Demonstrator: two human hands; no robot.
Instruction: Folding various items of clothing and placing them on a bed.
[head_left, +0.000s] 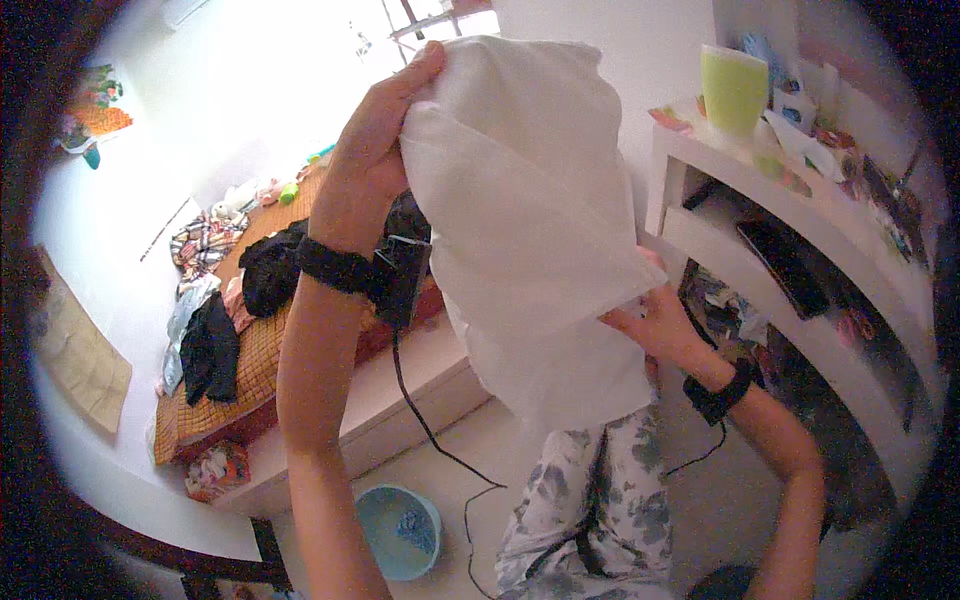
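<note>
A white cloth (525, 202), apparently folded in layers, hangs up in front of me and fills the middle of the view. My left hand (379, 135) grips its upper left edge, the thumb lying along the top corner and the other fingers hidden behind the fabric. Lower down on the opposite side, my right hand (656, 319) pinches a corner of the same cloth. Black straps with small devices and cables circle both wrists. Below the cloth show my patterned trousers (592, 510).
Left stands a bed with a woven brown mat (262, 330), bearing black garments (210, 352) and a plaid cloth (202, 244). A blue basin (397, 532) sits on the floor. On the right, a white cabinet (667, 180) holds a yellow-green container (735, 90) on top and a black object (784, 270) inside.
</note>
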